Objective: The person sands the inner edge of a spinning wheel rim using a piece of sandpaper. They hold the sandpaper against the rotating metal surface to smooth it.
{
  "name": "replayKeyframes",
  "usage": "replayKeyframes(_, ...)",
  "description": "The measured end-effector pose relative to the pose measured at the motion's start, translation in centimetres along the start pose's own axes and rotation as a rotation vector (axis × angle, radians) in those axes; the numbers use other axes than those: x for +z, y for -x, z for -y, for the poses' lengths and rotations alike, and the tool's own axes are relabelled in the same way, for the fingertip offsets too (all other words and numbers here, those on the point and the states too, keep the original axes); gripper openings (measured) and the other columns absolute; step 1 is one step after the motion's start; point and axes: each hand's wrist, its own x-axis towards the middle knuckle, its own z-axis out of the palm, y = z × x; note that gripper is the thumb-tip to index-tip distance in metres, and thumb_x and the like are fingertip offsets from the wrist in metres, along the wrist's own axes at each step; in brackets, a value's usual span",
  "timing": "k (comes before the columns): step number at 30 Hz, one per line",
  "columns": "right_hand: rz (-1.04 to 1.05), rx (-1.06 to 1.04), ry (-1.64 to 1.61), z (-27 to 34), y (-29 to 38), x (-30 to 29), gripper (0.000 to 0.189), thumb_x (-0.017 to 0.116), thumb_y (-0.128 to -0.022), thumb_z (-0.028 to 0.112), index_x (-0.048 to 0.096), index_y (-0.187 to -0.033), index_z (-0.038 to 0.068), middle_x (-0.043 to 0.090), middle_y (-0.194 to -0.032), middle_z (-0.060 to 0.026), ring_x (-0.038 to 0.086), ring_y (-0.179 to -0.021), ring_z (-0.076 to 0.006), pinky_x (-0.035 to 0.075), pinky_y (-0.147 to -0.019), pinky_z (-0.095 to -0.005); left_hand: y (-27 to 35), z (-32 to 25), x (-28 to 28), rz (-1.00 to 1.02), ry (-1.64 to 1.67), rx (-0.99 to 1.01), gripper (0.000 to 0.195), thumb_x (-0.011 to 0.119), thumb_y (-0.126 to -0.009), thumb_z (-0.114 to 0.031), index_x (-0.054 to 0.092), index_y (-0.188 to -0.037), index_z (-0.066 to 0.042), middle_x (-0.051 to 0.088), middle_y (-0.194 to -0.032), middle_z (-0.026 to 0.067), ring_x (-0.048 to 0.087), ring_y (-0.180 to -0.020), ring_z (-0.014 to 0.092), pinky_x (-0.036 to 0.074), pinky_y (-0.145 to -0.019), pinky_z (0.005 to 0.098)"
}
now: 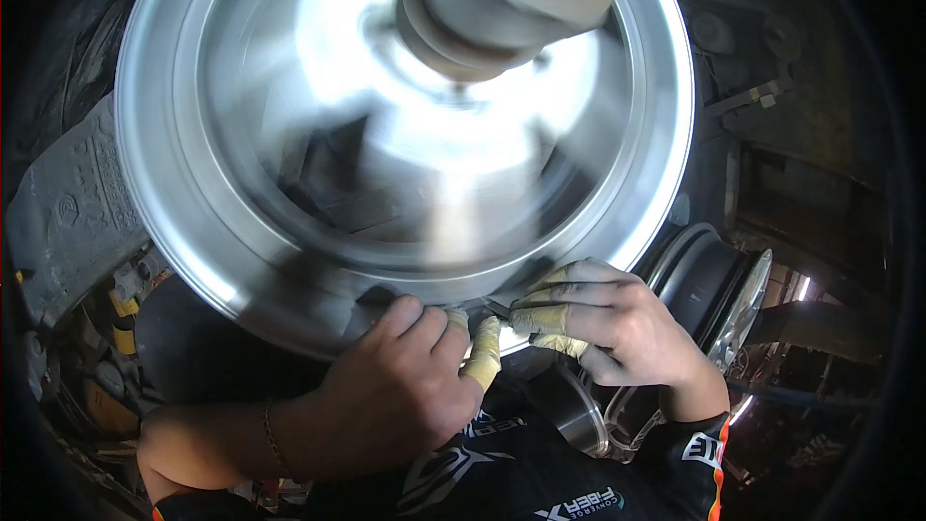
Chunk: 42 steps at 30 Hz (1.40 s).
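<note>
In front of me a silver alloy wheel rim (163, 159) is turning, its spokes blurred. It is fixed at its hub by a large threaded metal nut or collar (470, 22). My left hand (427, 369) is curled at the rim's lower edge, its thumb and a finger wrapped in yellow tape. What its fingertips hold is hidden. My right hand (615, 322), also with taped fingers, bends down at the rim beside it. Its fingertips pinch a small dark thin piece (498, 307) against the rim; its material is unclear. Both hands' fingertips are close together.
More wheel rims stand at the right, a dark one with a polished lip (702, 289) and another rim (571, 405) lower down. A grey cast machine housing (72, 210) bearing raised writing is at the left. Below it lies clutter with a yellow-banded object (123, 318).
</note>
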Motion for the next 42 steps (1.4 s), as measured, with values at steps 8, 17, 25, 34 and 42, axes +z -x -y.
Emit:
replayKeyframes(8,0.027,0.019,0.032,0.4,1.1,-0.6,0.045,0.07,-0.06,0.001,0.071,-0.105,-0.002,0.07,-0.107,-0.018,0.064,-0.106,-0.0346,0.054,-0.095,-0.042,0.0,-0.2,0.5,-0.055,-0.003,-0.004,0.016,0.067,-0.07,-0.014,0.062,-0.065,0.001,0.066,-0.092,0.0267,0.061,-0.079,0.029,0.043,-0.071,0.0417)
replayKeyframes(17,-0.005,0.025,0.069,1.5,1.6,-1.0,0.043,0.071,-0.062,0.001,0.074,-0.105,0.0,0.07,-0.107,-0.0156,0.064,-0.101,-0.0309,0.054,-0.094,-0.0391,0.1,-0.3,0.4,-0.048,0.011,0.002,0.016,0.066,-0.072,-0.014,0.065,-0.067,0.001,0.067,-0.099,0.0276,0.062,-0.081,0.028,0.044,-0.071,0.0419)
replayKeyframes(25,-0.009,0.08,0.046,1.5,2.2,-1.1,0.048,0.063,-0.06,0.001,0.075,-0.106,0.004,0.072,-0.109,-0.0137,0.066,-0.102,-0.0343,0.053,-0.094,-0.0435,0.0,-0.3,0.1,-0.049,0.006,0.027,0.016,0.065,-0.075,-0.013,0.068,-0.075,0.002,0.067,-0.099,0.0273,0.062,-0.08,0.027,0.044,-0.072,0.0422)
replayKeyframes(34,-0.008,0.003,-0.01,0.1,0.2,-0.1,0.047,0.068,-0.062,-0.002,0.072,-0.109,0.0,0.07,-0.111,-0.0159,0.063,-0.108,-0.0336,0.054,-0.095,-0.0407,0.1,-0.1,0.6,-0.111,-0.024,0.0,0.016,0.066,-0.066,-0.012,0.058,-0.061,0.0,0.065,-0.092,0.028,0.058,-0.075,0.029,0.042,-0.067,0.0424)
replayKeyframes(42,0.006,0.012,-0.031,-0.1,0.0,-0.1,0.047,0.067,-0.062,-0.003,0.071,-0.11,0.001,0.07,-0.11,-0.0148,0.063,-0.104,-0.0323,0.055,-0.093,-0.04,0.0,-0.3,0.6,-0.103,-0.021,-0.009,0.015,0.064,-0.063,-0.012,0.058,-0.059,0.001,0.065,-0.093,0.0298,0.058,-0.076,0.03,0.042,-0.068,0.0426)
